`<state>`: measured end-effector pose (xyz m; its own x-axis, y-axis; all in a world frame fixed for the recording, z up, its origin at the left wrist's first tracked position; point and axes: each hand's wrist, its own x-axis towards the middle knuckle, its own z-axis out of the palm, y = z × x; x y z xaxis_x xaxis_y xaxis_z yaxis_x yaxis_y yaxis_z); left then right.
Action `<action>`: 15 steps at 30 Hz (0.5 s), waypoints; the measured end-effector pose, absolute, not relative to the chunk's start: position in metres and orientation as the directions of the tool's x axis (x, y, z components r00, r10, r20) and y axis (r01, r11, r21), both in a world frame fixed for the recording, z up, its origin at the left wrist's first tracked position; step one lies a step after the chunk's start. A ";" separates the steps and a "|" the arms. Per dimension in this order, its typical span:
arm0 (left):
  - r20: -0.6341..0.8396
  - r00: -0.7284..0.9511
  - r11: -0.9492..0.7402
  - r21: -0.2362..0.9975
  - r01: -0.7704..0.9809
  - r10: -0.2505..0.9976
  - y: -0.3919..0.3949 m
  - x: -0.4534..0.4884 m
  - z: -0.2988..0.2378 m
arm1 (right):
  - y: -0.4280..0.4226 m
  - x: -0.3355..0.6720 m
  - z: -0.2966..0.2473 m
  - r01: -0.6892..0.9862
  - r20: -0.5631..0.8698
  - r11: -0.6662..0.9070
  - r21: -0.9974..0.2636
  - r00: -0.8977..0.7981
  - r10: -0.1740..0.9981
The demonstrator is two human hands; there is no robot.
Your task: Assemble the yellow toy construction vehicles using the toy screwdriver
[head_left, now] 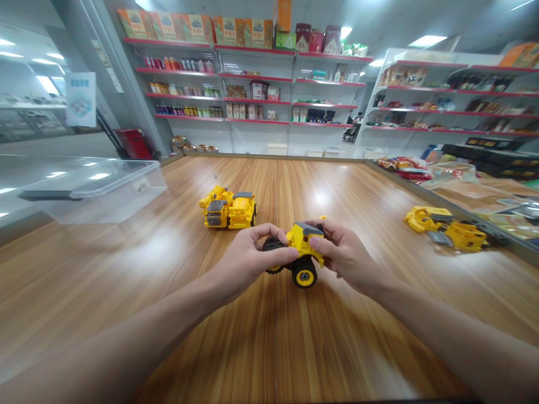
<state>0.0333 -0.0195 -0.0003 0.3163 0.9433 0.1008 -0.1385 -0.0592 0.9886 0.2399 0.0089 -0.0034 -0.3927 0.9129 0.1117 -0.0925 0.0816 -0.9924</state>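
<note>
A yellow toy construction truck [301, 247] with black wheels is held just above the wooden table [269, 336] at its middle. My left hand [248, 259] grips its left end, thumb on top by a black wheel. My right hand [343, 249] wraps around its right side, fingers closed on the body. Two more yellow toy vehicles [228, 209] stand side by side farther back on the table. Another group of yellow toy parts [446, 227] lies at the right edge.
A clear plastic bin [105, 188] sits at the left back of the table. Store shelves [252, 84] with boxes and bottles line the far wall. Packaged goods [404, 165] lie on a counter to the right.
</note>
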 end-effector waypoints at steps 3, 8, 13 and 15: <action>0.108 0.205 -0.071 0.981 -0.179 0.973 -0.018 0.035 0.001 | 0.006 0.238 -0.001 -0.039 0.150 0.147 -0.988 -0.389 0.909; 0.147 0.031 -0.135 0.960 -0.245 0.989 -0.017 0.037 0.001 | 0.005 0.240 0.005 0.157 0.191 0.261 -0.953 -0.357 0.914; 0.236 0.016 -0.228 0.951 -0.209 0.972 -0.019 0.035 -0.002 | 0.005 0.245 0.005 0.239 0.290 0.413 -0.879 -0.418 0.861; 0.273 0.024 -0.264 0.945 -0.193 0.962 -0.020 0.034 -0.002 | 0.005 0.247 0.004 0.258 0.317 0.455 -0.852 -0.438 0.841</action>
<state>0.0343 -0.0200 -0.0017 0.0242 0.9616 0.2735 -0.1926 -0.2639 0.9451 0.2466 0.0045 0.0044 -0.4377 0.8414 0.3170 0.2584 0.4554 -0.8519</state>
